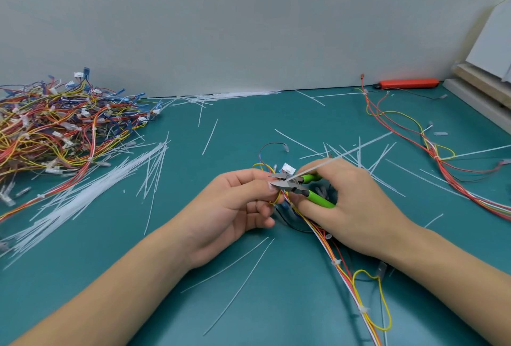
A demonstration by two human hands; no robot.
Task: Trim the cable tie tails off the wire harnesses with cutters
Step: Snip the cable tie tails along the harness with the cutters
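My left hand point(237, 202) pinches a wire harness point(341, 265) of red, yellow and white wires just above the green mat. My right hand point(351, 204) grips green-handled cutters point(297, 186). Their metal jaws are parted around a white cable tie at my left fingertips. The tie's long tail point(356, 149) sticks up and to the right over my right hand. The harness runs down to the lower right with more white ties along it.
A big heap of harnesses point(60, 127) fills the left. A bundle of white cable ties point(91, 191) lies beside it, and cut tails point(367, 157) are scattered on the mat. Another harness point(431, 146) lies at right. An orange tool point(409, 83) rests against the wall.
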